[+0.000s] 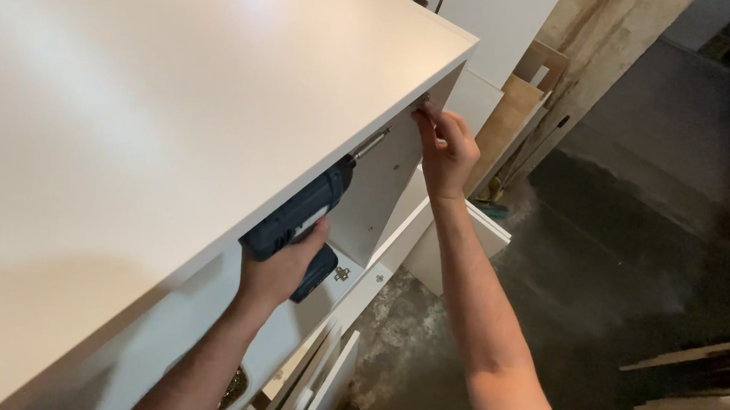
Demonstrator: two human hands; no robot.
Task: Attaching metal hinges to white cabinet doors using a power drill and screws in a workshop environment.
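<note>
Left hand [280,268] wrapped around dark cordless drill [307,218], bit aimed inside white cabinet [173,112], right hand [446,151] pinching at cabinet's upper front corner, loose white panels [320,384] leaning below

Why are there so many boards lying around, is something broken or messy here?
Nothing looks broken. The white cabinet looks whole; the left hand holds a dark drill under its top, and the right hand touches the corner. The odd bits: loose white panels leaning below, and a dusty, stained floor.
</note>
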